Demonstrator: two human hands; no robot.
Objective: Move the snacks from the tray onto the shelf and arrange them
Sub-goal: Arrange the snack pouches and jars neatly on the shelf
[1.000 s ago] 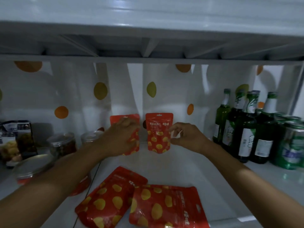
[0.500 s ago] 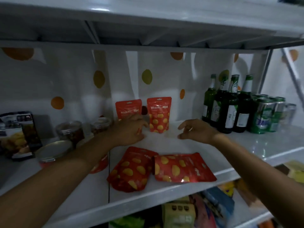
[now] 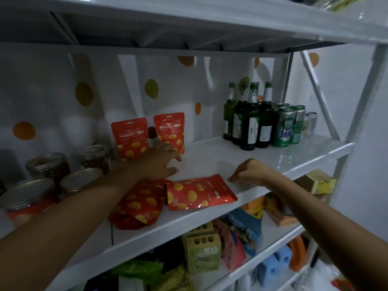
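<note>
Here, shelf: a white board, the middle one of a rack; every place below is given from it.
Standing pouches: two red snack pouches with yellow spots, upright at the back of the shelf, left one and right one side by side.
Flat pouches: two more of the same kind lie near the shelf's front edge, the left flat pouch touching the right flat pouch.
Left hand: above the shelf, between the standing and the flat pouches; its grip is loose, fingers spread, and it holds nothing.
Right hand: over the shelf's front, just beside the far right corner of the right flat pouch; fingers curled in, nothing seen in its grip, and contact with the pouch cannot be told.
Jars: lidded clear jars at the shelf's left end; the rear ones hold dark reddish-brown contents.
Bottles: green glass bottles, upright at the shelf's right end toward the back.
Cans: green cans, upright, just right of the bottles.
Below the shelf: cartons and bright packets packed close together.
</note>
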